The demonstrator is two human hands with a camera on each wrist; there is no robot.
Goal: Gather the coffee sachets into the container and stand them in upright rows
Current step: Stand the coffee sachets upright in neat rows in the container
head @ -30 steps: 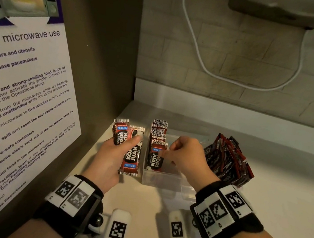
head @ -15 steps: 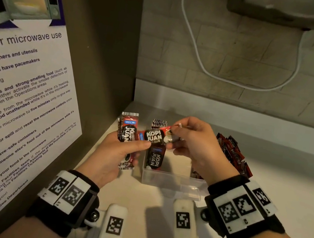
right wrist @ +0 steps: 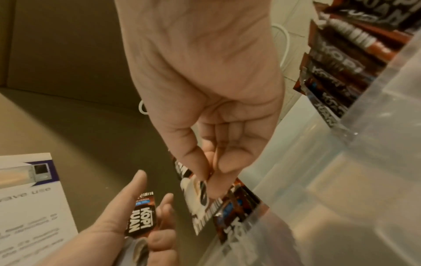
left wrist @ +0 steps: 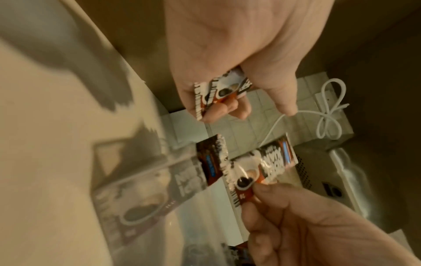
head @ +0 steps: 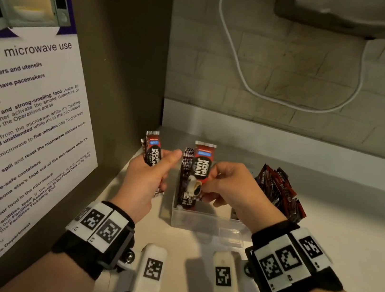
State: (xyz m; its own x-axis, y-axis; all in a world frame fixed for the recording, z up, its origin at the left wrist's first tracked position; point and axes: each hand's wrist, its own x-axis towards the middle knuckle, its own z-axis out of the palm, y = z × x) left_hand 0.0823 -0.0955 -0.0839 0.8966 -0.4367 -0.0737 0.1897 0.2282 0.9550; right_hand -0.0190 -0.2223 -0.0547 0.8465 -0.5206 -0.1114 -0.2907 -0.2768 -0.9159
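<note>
A clear plastic container (head: 207,223) stands on the white counter, with a row of upright red-and-black coffee sachets (head: 186,170) along its left side. My right hand (head: 205,187) pinches one sachet (head: 202,165) by its lower end, upright, above that row; the pinch also shows in the right wrist view (right wrist: 196,190). Left of the container, my left hand (head: 162,158) grips a sachet (head: 152,151) between thumb and fingers, and the edge of a second shows behind it. A loose pile of sachets (head: 279,191) leans against the container's right side.
A tall side panel with a microwave-use poster (head: 15,119) closes off the left. The tiled back wall (head: 272,70) carries a white cable (head: 230,39) below an appliance (head: 356,12). Bare counter (head: 346,244) lies to the right.
My right hand left the row in the container, took a sachet from my left hand and turned it from sideways to upright over the container. My left hand now holds fewer sachets.
</note>
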